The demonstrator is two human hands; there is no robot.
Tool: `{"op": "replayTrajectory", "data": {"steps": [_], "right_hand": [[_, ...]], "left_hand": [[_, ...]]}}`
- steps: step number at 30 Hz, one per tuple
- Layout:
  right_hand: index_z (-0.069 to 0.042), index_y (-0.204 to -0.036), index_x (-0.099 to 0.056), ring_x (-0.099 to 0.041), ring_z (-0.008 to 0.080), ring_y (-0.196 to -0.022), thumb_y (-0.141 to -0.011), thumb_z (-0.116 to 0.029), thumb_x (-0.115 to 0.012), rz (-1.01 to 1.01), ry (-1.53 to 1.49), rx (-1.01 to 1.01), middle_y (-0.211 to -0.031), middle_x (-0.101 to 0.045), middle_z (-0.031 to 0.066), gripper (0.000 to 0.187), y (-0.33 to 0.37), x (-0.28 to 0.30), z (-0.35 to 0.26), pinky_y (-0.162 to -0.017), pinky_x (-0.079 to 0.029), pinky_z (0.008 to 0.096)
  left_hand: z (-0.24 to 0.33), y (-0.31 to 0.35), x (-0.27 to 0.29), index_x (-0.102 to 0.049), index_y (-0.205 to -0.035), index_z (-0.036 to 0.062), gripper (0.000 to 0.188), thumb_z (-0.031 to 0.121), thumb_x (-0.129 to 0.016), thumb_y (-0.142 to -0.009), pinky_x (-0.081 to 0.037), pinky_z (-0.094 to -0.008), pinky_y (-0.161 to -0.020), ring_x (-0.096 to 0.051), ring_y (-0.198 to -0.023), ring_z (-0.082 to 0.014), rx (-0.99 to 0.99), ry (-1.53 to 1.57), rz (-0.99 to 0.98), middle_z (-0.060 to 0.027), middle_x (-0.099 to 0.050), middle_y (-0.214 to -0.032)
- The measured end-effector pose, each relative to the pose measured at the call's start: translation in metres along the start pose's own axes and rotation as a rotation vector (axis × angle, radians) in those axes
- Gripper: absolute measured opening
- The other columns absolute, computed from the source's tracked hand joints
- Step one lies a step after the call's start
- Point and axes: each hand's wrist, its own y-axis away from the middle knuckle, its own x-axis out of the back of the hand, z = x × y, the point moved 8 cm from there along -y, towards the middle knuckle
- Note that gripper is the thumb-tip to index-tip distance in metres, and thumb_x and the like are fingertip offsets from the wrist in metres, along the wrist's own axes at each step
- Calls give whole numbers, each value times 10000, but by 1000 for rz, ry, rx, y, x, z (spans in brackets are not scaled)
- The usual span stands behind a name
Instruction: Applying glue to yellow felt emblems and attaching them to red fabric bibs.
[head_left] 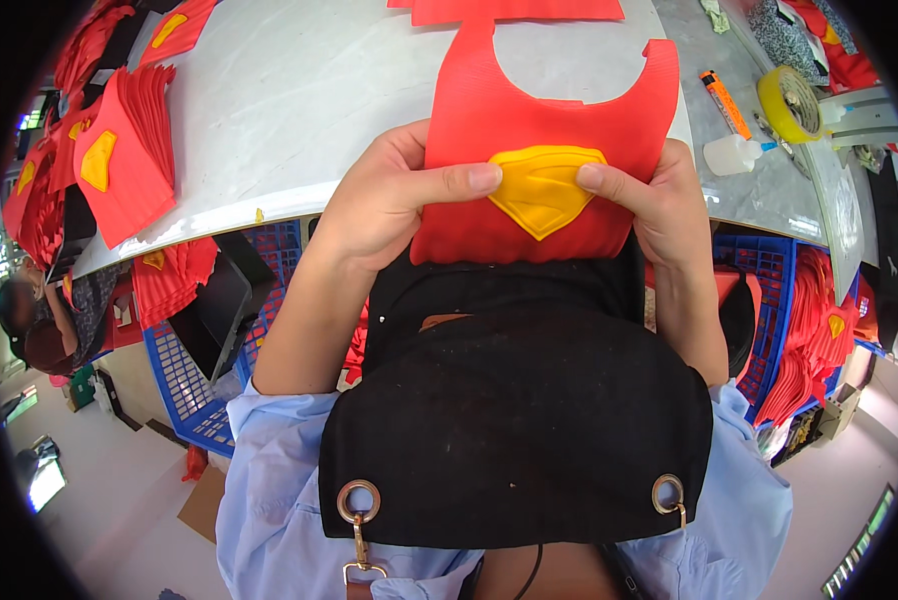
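Note:
I hold a red ribbed fabric piece (pixel 529 110) with a scooped neckline over the near edge of a pale marble table (pixel 299 90). A yellow shield-shaped patch (pixel 542 190) sits on its lower middle. My left hand (pixel 389 195) grips the piece's left edge, thumb pressed on the patch's left corner. My right hand (pixel 659 200) grips the right edge, thumb on the patch's right corner. The lower hem hangs against my black apron (pixel 519 420).
A stack of red pieces with yellow patches (pixel 119 165) lies at the table's left. At right are a white glue bottle (pixel 734 153), an orange marker (pixel 725 103) and a yellow tape roll (pixel 789 100). Blue crates (pixel 184 380) with red pieces stand below. Another person (pixel 39 320) sits far left.

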Motion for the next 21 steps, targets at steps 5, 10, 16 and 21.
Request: {"op": "replayTrajectory", "data": {"steps": [5, 10, 16, 21], "right_hand": [[52, -1002, -618, -625, 152, -868, -740, -38, -713, -13, -53, 7, -958, -660, 96, 292, 1, -3, -4, -804, -489, 277], [49, -1004, -619, -626, 152, -865, -739, -31, -710, -18, -47, 47, -954, -660, 95, 292, -4, -1, -15, -801, -488, 278], [49, -928, -641, -646, 145, -784, -759, -95, -721, 22, -20, 152, -874, -675, 97, 235, -2, -1, -27, -722, -517, 257], [50, -928, -642, -645, 141, -775, -766, -98, -718, 50, 11, 170, -861, -676, 100, 232, -2, -2, -25, -715, -515, 252]], "left_hand": [[10, 1, -7, -585, -1095, -35, 349, 89, -692, -787, -467, -306, -861, -615, -926, -167, -29, 56, -39, -100, -643, -1027], [10, 1, -16, -583, -1101, -28, 353, 89, -693, -787, -468, -299, -853, -614, -927, -160, 56, 279, 71, -104, -641, -1029], [33, 16, -27, -567, -1109, -36, 330, 38, -667, -803, -475, -285, -841, -606, -937, -158, -241, -36, 29, -115, -628, -1060], [35, 18, -27, -560, -1106, -48, 321, 18, -659, -808, -471, -271, -837, -593, -948, -142, -371, -150, 15, -106, -622, -1057]]}}
